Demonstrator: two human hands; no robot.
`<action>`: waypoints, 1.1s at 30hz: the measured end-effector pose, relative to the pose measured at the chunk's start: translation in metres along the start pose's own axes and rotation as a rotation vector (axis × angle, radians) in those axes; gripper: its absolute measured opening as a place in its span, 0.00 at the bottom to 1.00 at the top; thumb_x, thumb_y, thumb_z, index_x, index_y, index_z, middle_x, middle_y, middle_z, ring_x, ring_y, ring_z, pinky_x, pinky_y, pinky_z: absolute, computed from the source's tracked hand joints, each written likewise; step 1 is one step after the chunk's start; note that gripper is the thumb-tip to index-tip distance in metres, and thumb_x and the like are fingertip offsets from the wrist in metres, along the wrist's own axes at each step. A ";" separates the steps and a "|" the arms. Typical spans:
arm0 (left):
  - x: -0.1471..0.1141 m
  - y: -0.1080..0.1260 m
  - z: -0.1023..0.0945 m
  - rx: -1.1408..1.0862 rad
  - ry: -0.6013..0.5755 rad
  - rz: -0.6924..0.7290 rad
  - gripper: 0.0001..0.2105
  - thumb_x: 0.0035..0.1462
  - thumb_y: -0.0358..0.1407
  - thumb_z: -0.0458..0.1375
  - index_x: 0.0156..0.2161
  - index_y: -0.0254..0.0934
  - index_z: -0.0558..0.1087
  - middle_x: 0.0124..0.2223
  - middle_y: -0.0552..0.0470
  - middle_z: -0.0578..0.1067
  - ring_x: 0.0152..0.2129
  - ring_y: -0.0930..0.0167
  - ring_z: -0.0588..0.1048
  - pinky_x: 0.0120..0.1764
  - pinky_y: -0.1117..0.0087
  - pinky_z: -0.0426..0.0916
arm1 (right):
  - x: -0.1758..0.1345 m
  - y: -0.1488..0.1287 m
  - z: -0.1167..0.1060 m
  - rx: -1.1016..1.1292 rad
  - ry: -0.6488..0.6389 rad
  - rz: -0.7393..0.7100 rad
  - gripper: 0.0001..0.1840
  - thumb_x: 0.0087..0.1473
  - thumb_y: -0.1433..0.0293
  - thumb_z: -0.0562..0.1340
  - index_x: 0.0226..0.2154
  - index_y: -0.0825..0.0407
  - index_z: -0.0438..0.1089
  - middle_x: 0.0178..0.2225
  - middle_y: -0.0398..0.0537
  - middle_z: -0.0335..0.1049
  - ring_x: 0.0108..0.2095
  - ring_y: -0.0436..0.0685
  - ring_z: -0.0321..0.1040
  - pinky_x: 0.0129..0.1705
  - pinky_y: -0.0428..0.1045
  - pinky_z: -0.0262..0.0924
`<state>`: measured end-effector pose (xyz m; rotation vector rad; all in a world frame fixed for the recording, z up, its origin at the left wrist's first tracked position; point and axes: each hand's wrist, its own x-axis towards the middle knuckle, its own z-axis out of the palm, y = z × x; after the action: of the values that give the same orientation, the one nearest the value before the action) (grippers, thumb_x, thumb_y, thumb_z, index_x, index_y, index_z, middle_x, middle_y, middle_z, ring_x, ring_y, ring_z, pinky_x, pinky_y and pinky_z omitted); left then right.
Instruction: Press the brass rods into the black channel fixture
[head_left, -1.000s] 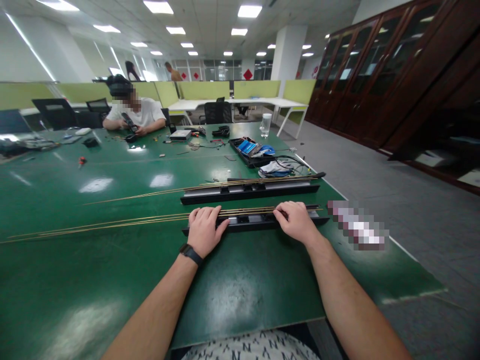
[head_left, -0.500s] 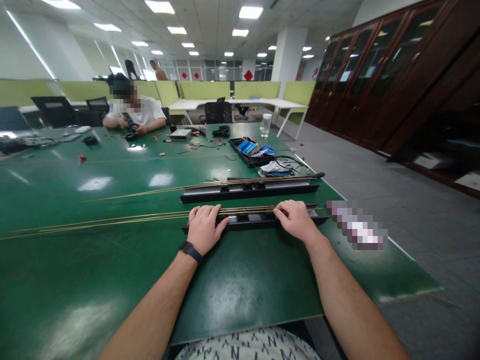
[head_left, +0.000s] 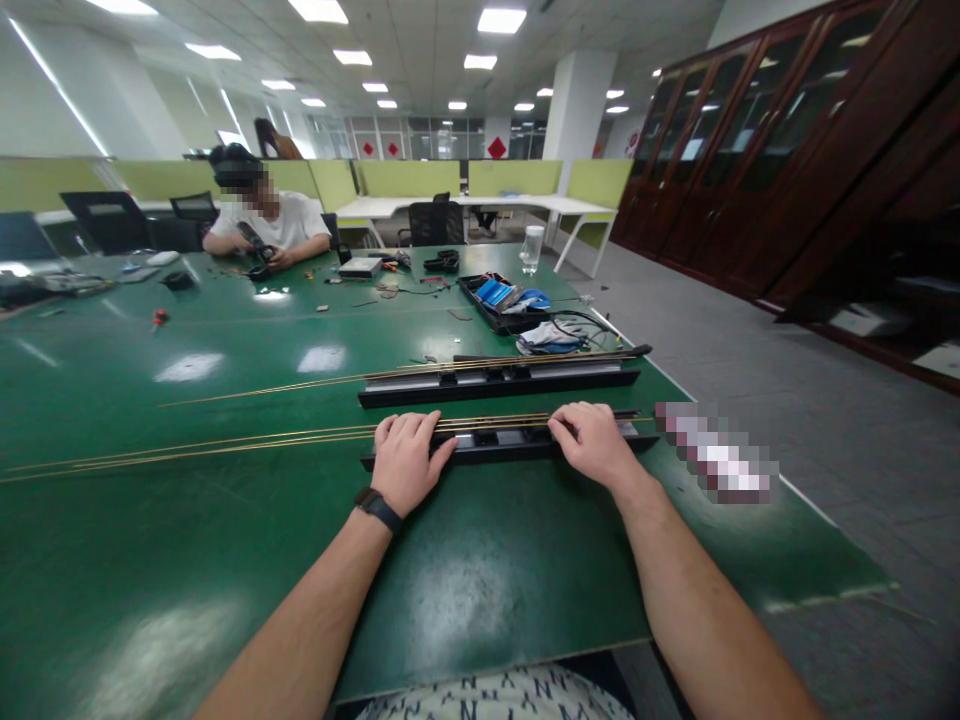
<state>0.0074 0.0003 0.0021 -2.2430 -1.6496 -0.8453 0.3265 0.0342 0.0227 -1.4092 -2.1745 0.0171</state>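
Observation:
A long black rail (head_left: 517, 451) with pale inner sections and dark blocks lies across the green table in front of me. Thin gold rods (head_left: 285, 436) run along its far side and stick out far to the left. My left hand (head_left: 407, 458) is laid over the rail's left end, fingers over the rods and far edge, thumb on the near side. Toward the right end, the bent fingers and thumb of my right hand (head_left: 589, 440) close on the rods; the fingertips are partly hidden. Behind lies a second black rail (head_left: 495, 384) with more gold rods (head_left: 300, 384) along it.
A black tray (head_left: 480, 312) holding blue items stands farther back, with grey-white gloves (head_left: 551, 336) and a cable beside it. A clear jar (head_left: 532, 250) is near the right edge. A blurred-out flat object (head_left: 716, 455) lies at right. Across the table (head_left: 225, 560) sits a person (head_left: 289, 225) handling a dark device.
Both hands keep nearly the same place on the rail and rods. The view has shifted very slightly. The seated person's head is a little higher.

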 end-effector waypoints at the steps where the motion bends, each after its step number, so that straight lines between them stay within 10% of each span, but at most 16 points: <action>1: 0.000 0.000 0.000 0.001 -0.001 0.000 0.20 0.67 0.48 0.54 0.56 0.38 0.73 0.49 0.42 0.79 0.49 0.58 0.74 0.58 0.53 0.58 | 0.000 0.000 0.000 0.000 -0.003 -0.001 0.13 0.64 0.62 0.57 0.31 0.49 0.72 0.33 0.45 0.76 0.37 0.56 0.70 0.46 0.54 0.50; 33: 0.000 0.000 -0.001 0.003 -0.003 0.004 0.20 0.67 0.48 0.55 0.56 0.38 0.72 0.50 0.43 0.78 0.49 0.59 0.74 0.57 0.53 0.59 | -0.001 0.004 0.001 -0.002 0.013 -0.004 0.14 0.64 0.62 0.56 0.31 0.48 0.73 0.33 0.46 0.77 0.37 0.56 0.70 0.46 0.54 0.49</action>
<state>0.0076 -0.0004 0.0026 -2.2458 -1.6458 -0.8390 0.3298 0.0352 0.0198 -1.4020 -2.1677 0.0044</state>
